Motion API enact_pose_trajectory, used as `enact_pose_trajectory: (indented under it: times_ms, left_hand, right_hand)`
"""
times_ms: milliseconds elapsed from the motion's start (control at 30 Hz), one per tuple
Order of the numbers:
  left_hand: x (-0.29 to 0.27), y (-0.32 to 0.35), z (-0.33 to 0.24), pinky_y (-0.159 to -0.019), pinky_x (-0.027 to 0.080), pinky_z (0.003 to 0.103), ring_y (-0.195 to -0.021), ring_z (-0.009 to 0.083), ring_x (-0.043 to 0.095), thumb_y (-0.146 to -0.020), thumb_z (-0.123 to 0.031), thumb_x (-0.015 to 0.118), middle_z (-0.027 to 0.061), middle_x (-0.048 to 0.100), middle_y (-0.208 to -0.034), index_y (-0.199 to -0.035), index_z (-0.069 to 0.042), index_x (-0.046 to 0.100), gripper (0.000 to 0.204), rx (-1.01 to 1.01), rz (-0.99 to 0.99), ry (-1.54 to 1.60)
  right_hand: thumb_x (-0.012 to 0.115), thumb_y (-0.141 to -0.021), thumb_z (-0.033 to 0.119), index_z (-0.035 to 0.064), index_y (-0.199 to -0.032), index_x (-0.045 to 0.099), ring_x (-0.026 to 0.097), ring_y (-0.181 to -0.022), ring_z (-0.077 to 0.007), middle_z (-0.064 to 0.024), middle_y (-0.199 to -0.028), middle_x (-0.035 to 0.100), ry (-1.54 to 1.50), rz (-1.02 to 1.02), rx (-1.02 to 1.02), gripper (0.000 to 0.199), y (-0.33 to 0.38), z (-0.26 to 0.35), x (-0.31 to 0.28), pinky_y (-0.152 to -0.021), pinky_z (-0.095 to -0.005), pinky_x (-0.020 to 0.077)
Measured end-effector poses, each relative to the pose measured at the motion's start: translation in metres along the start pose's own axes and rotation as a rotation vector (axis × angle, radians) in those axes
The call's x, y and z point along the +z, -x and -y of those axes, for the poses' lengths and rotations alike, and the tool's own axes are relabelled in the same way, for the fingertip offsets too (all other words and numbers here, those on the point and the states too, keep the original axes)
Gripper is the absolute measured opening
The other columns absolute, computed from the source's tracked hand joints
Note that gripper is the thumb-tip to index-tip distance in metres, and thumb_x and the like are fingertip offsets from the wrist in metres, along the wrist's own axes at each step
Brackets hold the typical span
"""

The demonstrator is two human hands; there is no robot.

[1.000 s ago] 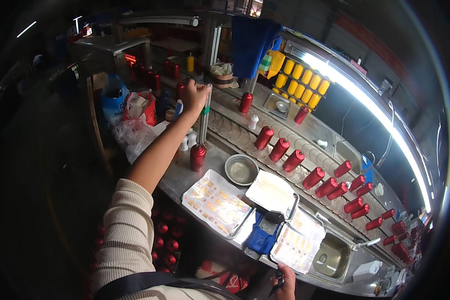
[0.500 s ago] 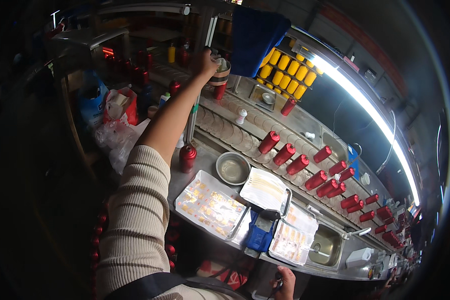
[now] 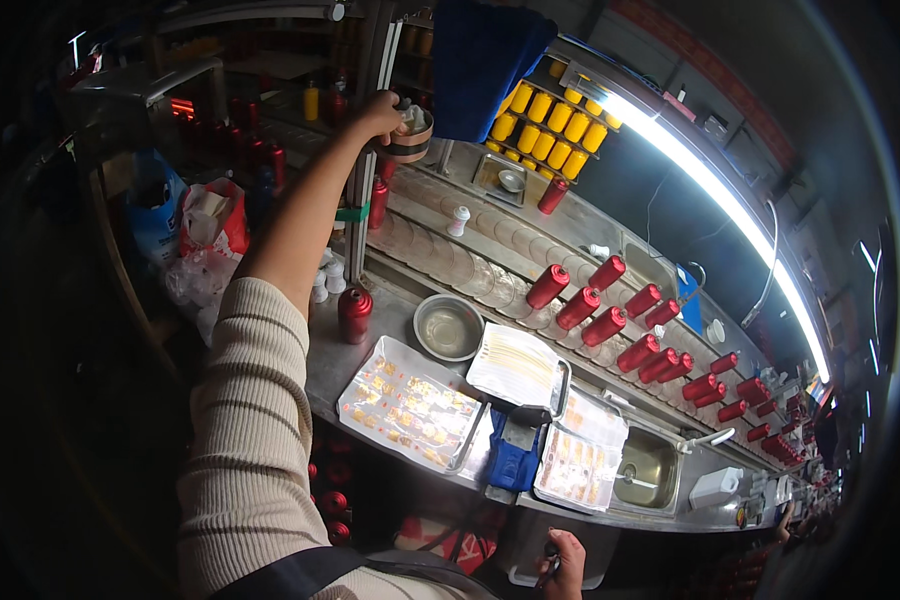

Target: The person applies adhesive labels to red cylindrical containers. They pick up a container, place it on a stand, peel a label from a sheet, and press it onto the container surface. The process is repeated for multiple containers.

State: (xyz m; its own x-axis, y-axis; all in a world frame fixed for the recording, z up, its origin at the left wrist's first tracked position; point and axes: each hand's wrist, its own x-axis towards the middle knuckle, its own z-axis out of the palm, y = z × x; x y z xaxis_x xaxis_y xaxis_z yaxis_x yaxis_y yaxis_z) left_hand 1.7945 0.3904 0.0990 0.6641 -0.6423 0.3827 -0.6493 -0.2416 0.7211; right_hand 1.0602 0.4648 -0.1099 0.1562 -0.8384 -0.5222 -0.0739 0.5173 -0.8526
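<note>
My left arm in a beige ribbed sleeve reaches to the far left. There my left hand point(image 3: 377, 118) is at a round brown-and-black banded container point(image 3: 408, 148) with clear plastic in it. Its fingers are bent together at the rim; what they pinch is hidden. A red bottle point(image 3: 378, 202) stands just below the container, beside a metal post. Low in the view, in front of the bench, my right hand point(image 3: 568, 562) is closed around a small black object point(image 3: 550, 560), mostly covered by the fingers.
On the bench point(image 3: 320, 365) are a red bottle point(image 3: 355, 315), a metal bowl point(image 3: 448, 330), plastic-covered trays point(image 3: 410, 405), a blue stand point(image 3: 515, 460) and a sink point(image 3: 650, 475). Red bottles point(image 3: 578, 307) line the conveyor behind. A blue cloth point(image 3: 485, 75) hangs near yellow bottles point(image 3: 560, 125).
The whole view has shifted a little. Along the conveyor, the near row of red bottles has moved right and the far row left. My left hand stays at the banded container; my right hand keeps its grip.
</note>
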Motion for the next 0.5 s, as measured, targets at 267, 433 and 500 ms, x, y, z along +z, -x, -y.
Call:
enact_pose_trajectory:
  times_ms: [267, 433, 500]
  left_hand:
    - [0.003, 0.006, 0.001, -0.044, 0.046, 0.032, -0.046, 0.0199, 0.061, -0.069, -0.009, 0.074, 0.018, 0.071, -0.084, -0.134, 0.018, 0.041, 0.078, 0.015, -0.06, 0.135]
    - [0.011, 0.004, 0.009, -0.045, 0.046, 0.029, -0.047, 0.0164, 0.06, -0.066, -0.006, 0.077, 0.0147, 0.071, -0.077, -0.133, 0.016, 0.045, 0.078, 0.052, -0.141, 0.101]
    - [0.014, -0.002, 0.014, -0.05, 0.05, 0.029, -0.051, 0.0167, 0.064, -0.064, -0.006, 0.078, 0.0149, 0.07, -0.07, -0.137, 0.012, 0.048, 0.081, 0.037, -0.171, 0.138]
  right_hand:
    - [0.07, -0.088, 0.018, 0.0087, -0.091, 0.069, 0.045, -0.042, -0.0064, 0.0011, -0.065, 0.057, 0.021, 0.01, -0.014, 0.01, -0.008, -0.02, 0.002, -0.037, -0.0212, 0.0336]
    - [0.069, -0.088, 0.017, 0.0086, -0.093, 0.069, 0.047, -0.04, -0.0078, 0.0001, -0.064, 0.058, 0.016, 0.021, -0.006, 0.009, -0.001, -0.02, 0.009, -0.035, -0.0224, 0.0345]
    - [0.069, -0.089, 0.016, 0.0084, -0.093, 0.069, 0.047, -0.04, -0.0084, -0.0002, -0.065, 0.058, 0.002, 0.017, -0.006, 0.009, 0.001, -0.02, 0.012, -0.035, -0.0228, 0.0349]
